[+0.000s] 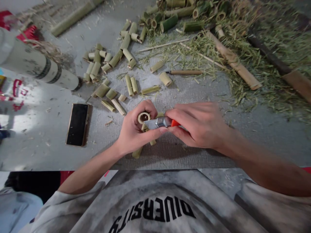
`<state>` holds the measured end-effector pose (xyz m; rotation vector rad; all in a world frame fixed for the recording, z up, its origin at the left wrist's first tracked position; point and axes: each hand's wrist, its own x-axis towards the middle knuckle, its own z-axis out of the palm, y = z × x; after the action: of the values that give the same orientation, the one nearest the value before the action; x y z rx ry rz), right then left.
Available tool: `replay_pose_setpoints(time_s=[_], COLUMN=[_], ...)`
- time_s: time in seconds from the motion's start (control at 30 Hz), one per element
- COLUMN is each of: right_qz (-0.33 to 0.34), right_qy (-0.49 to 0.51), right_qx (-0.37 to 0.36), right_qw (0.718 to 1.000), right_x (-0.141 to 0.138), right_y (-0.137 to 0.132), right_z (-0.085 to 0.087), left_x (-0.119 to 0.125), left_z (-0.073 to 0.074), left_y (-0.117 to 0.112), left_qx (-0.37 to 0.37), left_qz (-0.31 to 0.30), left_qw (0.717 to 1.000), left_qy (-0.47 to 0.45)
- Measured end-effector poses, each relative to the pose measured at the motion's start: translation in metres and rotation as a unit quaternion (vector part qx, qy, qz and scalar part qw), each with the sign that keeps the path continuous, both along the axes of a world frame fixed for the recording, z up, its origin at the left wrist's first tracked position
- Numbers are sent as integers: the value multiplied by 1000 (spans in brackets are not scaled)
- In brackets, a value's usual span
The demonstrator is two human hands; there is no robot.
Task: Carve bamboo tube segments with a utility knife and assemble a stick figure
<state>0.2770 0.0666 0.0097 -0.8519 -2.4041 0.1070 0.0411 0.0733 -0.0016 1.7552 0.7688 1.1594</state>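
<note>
My left hand (134, 129) is closed around a short hollow bamboo tube (143, 117), its open end facing up at me. My right hand (199, 124) is closed on a utility knife with an orange handle (175, 123). The knife's metal blade end (155, 123) lies against the tube just below its rim. Both hands hover above grey cloth (194, 155), with a few cut bamboo bits (137, 152) beneath them.
Several cut bamboo tubes (114, 61) lie scattered beyond the hands. A black phone (77, 124) rests at left, beside a white cylinder (36, 66). Green bamboo sections (184, 16), long stalks (233, 61) and shavings cover the far right. A pencil-like stick (186, 72) lies mid-table.
</note>
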Motion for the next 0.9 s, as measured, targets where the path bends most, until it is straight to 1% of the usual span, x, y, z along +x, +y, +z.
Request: replay_pose_setpoints(time_s=[0.1, 0.27, 0.43, 0.57, 0.63, 0.8, 0.9], right_qz=[-2, -4, -3, 6, 14, 27, 33], right_qy=[-4, -6, 4, 6, 4, 11, 9], right_qx=[1, 7, 2, 1, -1, 13, 19], right_qw=[1000, 1000, 1000, 1000, 1000, 1000, 999], right_x=[0, 0, 1, 2, 2, 3, 3], right_y=[0, -1, -1, 0, 0, 2, 2], right_z=[1, 3, 1, 1, 1, 0, -1], left_x=[-1, 0, 4, 4, 3, 0, -1], left_z=[0, -1, -2, -1, -1, -2, -3], left_y=[1, -2, -8, -7, -4, -1, -2], left_qx=[10, -4, 29, -17, -28, -37, -20], left_qz=[-5, -2, -17, -8, -5, -27, -47], left_qw=[1000, 1000, 999, 1000, 1000, 999, 998], left_qy=[8, 15, -6, 4, 2, 13, 20])
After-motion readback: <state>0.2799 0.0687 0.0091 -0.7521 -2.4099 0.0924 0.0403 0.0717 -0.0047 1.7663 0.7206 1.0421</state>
